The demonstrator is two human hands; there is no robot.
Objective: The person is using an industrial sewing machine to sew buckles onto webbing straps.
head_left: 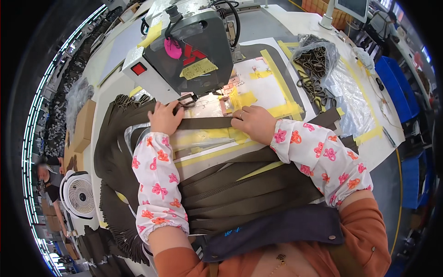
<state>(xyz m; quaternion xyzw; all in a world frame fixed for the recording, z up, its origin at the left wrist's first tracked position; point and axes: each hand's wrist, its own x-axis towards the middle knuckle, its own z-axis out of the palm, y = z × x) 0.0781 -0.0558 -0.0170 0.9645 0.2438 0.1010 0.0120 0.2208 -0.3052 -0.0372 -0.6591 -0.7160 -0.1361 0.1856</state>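
Note:
A dark olive webbing strap (206,123) runs crosswise in front of the sewing machine (194,51). My left hand (164,118) is closed on the strap's left part, its fingertips by a dark metal hook (187,100) beside the needle area. Further right, my right hand (254,123) pinches the strap between thumb and fingers; its fingertips are partly hidden. Beyond that hand the strap shows again toward the right. The white work plate (265,94) under the machine carries strips of yellow tape.
Many olive straps (244,189) lie across the table's near edge and hang off its left side, with more metal hooks (131,100) on them. A plastic bag of hooks (316,62) lies at the back right. A white fan (79,195) stands left; blue bins (396,87) stand right.

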